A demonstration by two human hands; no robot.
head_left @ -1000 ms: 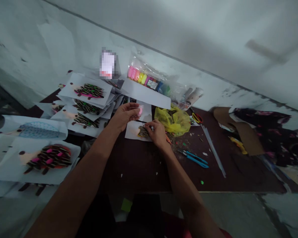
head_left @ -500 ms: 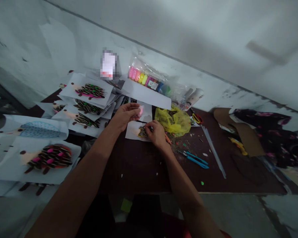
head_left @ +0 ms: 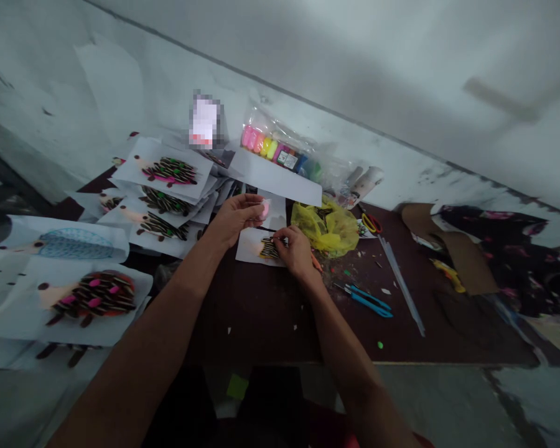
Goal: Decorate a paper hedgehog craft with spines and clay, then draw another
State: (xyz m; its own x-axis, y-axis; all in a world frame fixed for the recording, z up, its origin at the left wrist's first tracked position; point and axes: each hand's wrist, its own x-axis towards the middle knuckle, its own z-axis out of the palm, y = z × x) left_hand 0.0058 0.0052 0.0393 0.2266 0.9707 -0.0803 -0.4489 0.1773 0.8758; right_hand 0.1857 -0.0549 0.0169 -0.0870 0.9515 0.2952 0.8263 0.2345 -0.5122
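Note:
My left hand (head_left: 238,219) is closed, its fingertips pinching a lump of pink clay (head_left: 265,209) above the table. Just below and to the right, my right hand (head_left: 295,250) has thumb and forefinger drawn together over a small sheet of white paper (head_left: 249,250). On that sheet is a part-hidden figure of dark striped seeds (head_left: 267,249) on a yellow base. Whatever my right fingers pinch is too small to name. A crumpled yellow bag (head_left: 329,231) with dark bits inside lies right beyond my right hand.
Left, stacked papers (head_left: 168,205) bear seed hedgehogs. At the back, a clear pack of coloured clay (head_left: 277,146) leans on the wall. To the right lie blue snips (head_left: 366,300), scissors (head_left: 372,224), clear sticks (head_left: 402,286) and a yellow glue gun or cutter (head_left: 448,275).
Almost nothing differs. My right fingers have shifted very slightly over the paper; my left hand keeps the pink clay in the same place.

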